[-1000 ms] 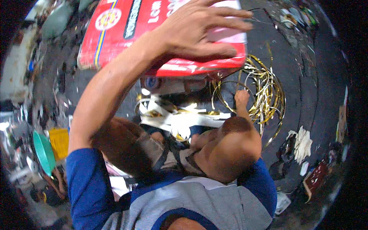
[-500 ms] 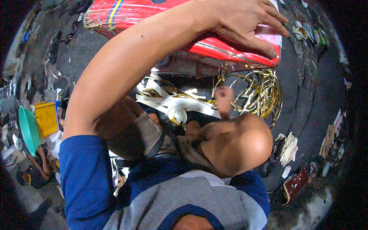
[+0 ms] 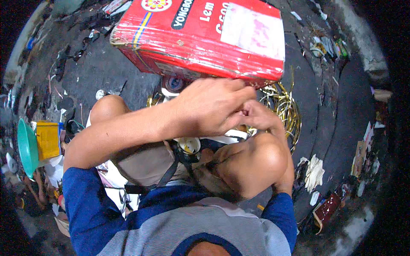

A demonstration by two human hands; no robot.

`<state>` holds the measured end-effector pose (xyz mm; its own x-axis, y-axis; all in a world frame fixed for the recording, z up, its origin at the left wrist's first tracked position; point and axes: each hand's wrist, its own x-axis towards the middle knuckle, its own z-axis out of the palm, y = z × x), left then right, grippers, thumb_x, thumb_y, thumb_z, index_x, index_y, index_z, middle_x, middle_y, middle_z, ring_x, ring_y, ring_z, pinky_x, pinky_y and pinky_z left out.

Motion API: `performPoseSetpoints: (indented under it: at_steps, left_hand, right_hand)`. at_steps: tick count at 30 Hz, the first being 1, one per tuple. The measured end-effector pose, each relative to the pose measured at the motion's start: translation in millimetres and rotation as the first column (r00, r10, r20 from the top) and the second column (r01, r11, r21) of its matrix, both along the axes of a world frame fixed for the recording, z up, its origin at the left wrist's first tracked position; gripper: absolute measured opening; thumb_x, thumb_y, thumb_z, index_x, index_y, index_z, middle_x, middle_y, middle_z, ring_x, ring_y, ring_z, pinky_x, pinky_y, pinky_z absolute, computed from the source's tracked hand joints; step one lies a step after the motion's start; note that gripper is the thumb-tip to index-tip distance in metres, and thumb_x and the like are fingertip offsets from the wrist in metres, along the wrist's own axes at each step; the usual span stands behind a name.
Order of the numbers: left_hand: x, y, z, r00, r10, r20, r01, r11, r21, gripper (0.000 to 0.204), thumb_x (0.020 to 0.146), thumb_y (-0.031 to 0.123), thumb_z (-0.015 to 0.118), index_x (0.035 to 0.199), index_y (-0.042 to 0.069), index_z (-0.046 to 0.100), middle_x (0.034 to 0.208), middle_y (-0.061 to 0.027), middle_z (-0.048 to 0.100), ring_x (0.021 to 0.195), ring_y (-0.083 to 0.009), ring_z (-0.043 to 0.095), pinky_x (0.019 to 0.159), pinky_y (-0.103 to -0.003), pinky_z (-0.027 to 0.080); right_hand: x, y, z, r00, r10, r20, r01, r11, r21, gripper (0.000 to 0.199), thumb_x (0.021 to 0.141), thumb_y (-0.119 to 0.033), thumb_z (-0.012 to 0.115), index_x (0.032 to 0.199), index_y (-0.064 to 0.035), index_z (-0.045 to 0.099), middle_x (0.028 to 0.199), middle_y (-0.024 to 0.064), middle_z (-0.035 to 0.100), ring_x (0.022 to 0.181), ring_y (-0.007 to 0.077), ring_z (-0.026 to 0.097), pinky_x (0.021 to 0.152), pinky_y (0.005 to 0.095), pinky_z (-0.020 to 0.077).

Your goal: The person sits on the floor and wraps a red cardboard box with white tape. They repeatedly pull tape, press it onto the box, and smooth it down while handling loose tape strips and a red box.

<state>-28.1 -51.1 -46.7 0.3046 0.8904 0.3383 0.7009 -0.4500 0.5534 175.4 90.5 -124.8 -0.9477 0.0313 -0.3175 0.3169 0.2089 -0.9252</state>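
My left hand (image 3: 218, 104) reaches across in front of the red box (image 3: 188, 47), its back showing and its fingers bent in. It meets my right hand (image 3: 261, 116), whose fingers are closed and pressed up against it. Whatever lies between the fingertips is too small or hidden to make out. Just beyond my right hand lies a loose coil of gold and white strips (image 3: 289, 115). Between my legs stands a small white roll (image 3: 189, 146). Another round roll with a dark blue centre (image 3: 174, 83) sits under the near edge of the box, partly covered by my left hand.
The plastic-wrapped box has a white and pink sheet (image 3: 252, 32) on top. At far left are a green basin (image 3: 27, 147) and a yellow container (image 3: 48, 140). A crumpled pale cloth (image 3: 314, 173) and a dark red flat object (image 3: 328, 209) lie at right among scraps.
My left hand has left the top of the box and come down to my right hand. The box sits farther away and more to the left in view, its top now uncovered.
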Motion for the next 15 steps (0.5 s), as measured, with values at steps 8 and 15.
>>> performPoseSetpoints:
  at_steps: [8,15]
  left_hand:
    - [4,-27,1,0.533,0.320,0.784,0.015,0.922,-0.387,0.051,0.081,0.004,0.084,0.126,0.003,0.059,0.083,0.0034,0.063,0.077,-0.0031,0.057,0.068,-0.022,0.046]
    - [-5,-41,25,0.769,0.297,0.566,-0.027,0.900,-0.435,0.036,0.081,0.002,0.072,0.116,0.003,0.064,0.074,0.0031,0.059,0.066,-0.0042,0.052,0.057,-0.025,0.042]
  right_hand:
    - [-32,-34,137,0.932,-0.145,-0.333,0.269,0.892,0.364,0.017,0.087,-0.014,0.078,0.093,0.0016,0.077,0.083,0.0115,0.076,0.081,0.0182,0.072,0.076,0.0350,0.0549]
    - [-27,-65,142,0.865,-0.188,-0.464,0.418,0.783,0.461,0.012,0.082,-0.012,0.080,0.090,-0.0035,0.077,0.082,0.0124,0.074,0.079,0.0292,0.070,0.077,0.0400,0.0522]
